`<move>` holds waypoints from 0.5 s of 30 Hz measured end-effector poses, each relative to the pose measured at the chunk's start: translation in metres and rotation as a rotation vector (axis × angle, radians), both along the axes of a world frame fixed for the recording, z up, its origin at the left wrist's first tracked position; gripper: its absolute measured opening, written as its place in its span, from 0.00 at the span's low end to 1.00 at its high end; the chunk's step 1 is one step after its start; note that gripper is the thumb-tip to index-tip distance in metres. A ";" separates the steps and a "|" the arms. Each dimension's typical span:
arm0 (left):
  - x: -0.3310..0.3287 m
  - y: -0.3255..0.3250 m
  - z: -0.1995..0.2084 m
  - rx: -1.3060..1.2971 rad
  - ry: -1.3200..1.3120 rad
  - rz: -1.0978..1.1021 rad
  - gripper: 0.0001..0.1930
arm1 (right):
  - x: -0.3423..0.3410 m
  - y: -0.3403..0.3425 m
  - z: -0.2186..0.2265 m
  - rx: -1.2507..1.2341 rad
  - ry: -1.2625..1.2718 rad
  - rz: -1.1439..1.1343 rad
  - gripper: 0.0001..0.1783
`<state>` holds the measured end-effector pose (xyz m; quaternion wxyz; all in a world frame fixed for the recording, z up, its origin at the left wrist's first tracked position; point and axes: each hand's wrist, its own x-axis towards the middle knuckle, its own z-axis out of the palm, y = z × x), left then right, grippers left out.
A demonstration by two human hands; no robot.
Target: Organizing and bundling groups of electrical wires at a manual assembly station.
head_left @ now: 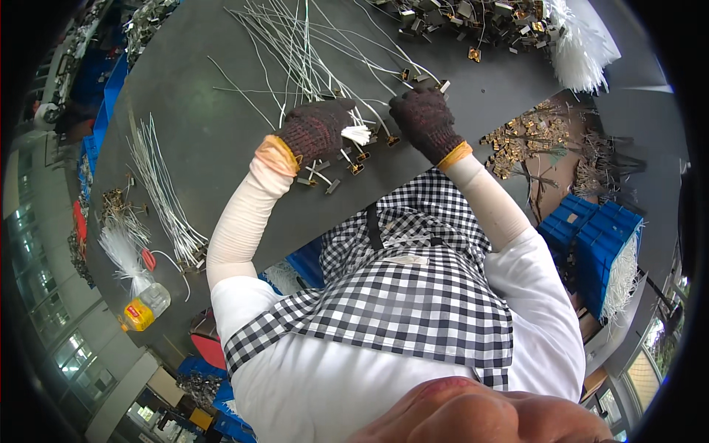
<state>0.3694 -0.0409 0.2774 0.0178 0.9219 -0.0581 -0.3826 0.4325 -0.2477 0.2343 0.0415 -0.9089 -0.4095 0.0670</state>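
My left hand (317, 129), in a dark knitted glove, is closed at the near end of a spread of thin white wires (303, 63). A tight bundle of white strips (357, 134) sticks out beside its fingers. Small metal connectors (357, 168) on short wire ends lie just below that hand. To its right, my right hand (427, 122), gloved alike, has its fingers curled in; what they hold is hidden. A small metal-ended connector (443, 86) shows at its knuckles, with a wire running off toward the far side.
A heap of metal connectors (473, 22) and white plastic strips (580, 55) lies at the far right. Brass-coloured parts (528, 140) and blue crates (591, 236) are on the right. On the left are another wire bundle (166, 196), more strips (125, 255) and a yellow-labelled bottle (146, 306).
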 end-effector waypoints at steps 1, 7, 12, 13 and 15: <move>-0.002 0.007 -0.011 -0.054 -0.007 0.020 0.32 | -0.003 0.001 0.000 -0.044 0.098 0.009 0.09; -0.005 0.019 -0.057 -0.349 -0.784 -0.118 0.18 | 0.007 -0.022 -0.016 0.458 0.033 0.055 0.12; 0.014 0.001 -0.056 -0.073 -0.314 0.015 0.19 | -0.007 -0.020 -0.004 0.331 -0.003 0.133 0.16; 0.011 -0.001 -0.044 -0.173 -0.341 -0.049 0.19 | -0.015 -0.013 -0.002 0.254 0.127 0.015 0.17; 0.013 0.000 -0.057 -0.143 -0.348 -0.035 0.18 | -0.021 -0.004 -0.003 0.177 0.258 -0.099 0.19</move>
